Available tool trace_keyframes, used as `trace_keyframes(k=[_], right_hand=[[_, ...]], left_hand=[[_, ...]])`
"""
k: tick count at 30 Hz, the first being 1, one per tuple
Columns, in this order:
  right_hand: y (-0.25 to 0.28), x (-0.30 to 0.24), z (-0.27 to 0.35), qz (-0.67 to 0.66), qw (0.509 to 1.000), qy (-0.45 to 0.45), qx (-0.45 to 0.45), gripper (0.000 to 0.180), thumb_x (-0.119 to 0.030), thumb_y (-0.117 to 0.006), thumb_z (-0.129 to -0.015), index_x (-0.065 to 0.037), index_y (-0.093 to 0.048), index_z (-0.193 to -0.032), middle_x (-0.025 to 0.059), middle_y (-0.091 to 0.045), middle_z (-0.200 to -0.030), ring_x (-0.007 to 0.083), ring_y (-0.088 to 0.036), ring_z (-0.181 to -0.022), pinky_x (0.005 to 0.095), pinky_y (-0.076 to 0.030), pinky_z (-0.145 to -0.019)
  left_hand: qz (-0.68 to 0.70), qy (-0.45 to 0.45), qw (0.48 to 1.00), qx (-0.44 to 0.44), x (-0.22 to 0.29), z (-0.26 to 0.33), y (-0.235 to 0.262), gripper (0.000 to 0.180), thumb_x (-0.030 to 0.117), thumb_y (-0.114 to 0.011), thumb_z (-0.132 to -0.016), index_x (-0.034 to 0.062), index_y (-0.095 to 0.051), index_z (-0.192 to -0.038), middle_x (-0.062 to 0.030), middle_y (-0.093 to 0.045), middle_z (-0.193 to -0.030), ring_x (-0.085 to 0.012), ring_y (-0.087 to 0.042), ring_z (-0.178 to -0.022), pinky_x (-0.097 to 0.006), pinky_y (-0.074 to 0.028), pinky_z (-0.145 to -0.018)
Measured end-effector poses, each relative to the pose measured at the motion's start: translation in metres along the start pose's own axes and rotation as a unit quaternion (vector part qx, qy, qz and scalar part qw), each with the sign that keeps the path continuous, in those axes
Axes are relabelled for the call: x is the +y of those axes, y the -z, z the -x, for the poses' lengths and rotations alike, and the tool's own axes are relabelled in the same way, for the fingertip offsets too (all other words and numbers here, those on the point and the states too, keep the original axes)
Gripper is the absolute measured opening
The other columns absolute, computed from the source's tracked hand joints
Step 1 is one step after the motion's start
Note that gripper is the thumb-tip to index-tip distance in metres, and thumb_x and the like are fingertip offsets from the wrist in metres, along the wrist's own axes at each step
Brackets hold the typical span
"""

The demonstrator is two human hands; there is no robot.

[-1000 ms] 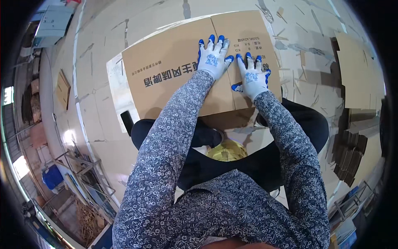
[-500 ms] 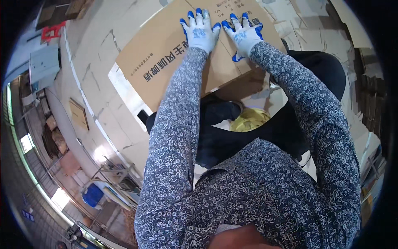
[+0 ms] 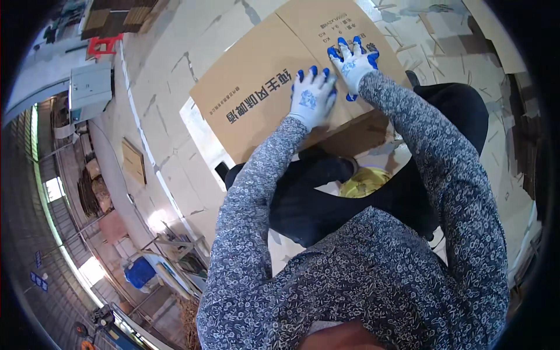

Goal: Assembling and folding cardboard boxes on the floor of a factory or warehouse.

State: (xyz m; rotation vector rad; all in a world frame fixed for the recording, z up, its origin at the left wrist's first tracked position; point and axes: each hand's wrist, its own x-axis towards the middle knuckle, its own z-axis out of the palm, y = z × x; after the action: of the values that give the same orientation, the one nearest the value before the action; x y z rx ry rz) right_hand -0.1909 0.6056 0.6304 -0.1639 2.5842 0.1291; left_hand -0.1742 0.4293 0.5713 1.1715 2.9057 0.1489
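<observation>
A flattened brown cardboard box [image 3: 251,76] with dark print lies in front of me, slanting across the view, its near edge by my legs. My left hand [image 3: 312,99], in a white glove with blue fingertips, rests on the board near its near edge, fingers spread. Farther right, my right hand [image 3: 354,65] wears a matching glove and presses on the board with fingers stretched apart. Neither hand grips anything. A darker cardboard flap [image 3: 359,134] shows below the near edge.
Something yellow [image 3: 366,182] lies between my legs. Stacked cardboard [image 3: 519,146] stands at the right, with scraps [image 3: 429,26] strewn on the floor nearby. Far left are a grey cabinet [image 3: 90,87] and a red stand [image 3: 105,45]. A flat brown panel [image 3: 133,160] lies on the floor.
My left hand has slid back toward me over the cardboard. My right hand has moved slightly nearer and to the right. The whole view has shifted a little.
</observation>
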Motion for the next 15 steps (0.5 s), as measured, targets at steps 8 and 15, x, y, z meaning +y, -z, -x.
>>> trace_keyframes(k=[8,15], right_hand=[[-0.01,-0.003,-0.004,-0.006,1.0,-0.001,-0.001,0.129,-0.043,-0.091,-0.059,-0.022,-0.011,-0.158,0.0137,-0.008,-0.164,0.0442,-0.014,-0.148,0.0727,-0.036,-0.098],[-0.013,-0.004,-0.01,0.0,1.0,-0.003,0.006,0.128,-0.043,-0.09,-0.061,-0.024,-0.01,-0.158,0.0138,-0.008,-0.164,0.0437,-0.015,-0.148,0.0715,-0.038,-0.098]], left_hand=[[-0.07,0.189,0.979,0.027,-0.048,-0.071,-0.003,0.07,0.048,-0.052,-0.093,0.0077,-0.037,-0.149,-0.0185,-0.037,-0.153,-0.0436,-0.031,-0.141,-0.07,-0.022,-0.108],[-0.088,0.151,0.984,-0.008,-0.05,-0.07,-0.007,0.072,0.049,-0.049,-0.095,0.0072,-0.033,-0.15,-0.017,-0.035,-0.154,-0.0432,-0.03,-0.141,-0.071,-0.022,-0.108]])
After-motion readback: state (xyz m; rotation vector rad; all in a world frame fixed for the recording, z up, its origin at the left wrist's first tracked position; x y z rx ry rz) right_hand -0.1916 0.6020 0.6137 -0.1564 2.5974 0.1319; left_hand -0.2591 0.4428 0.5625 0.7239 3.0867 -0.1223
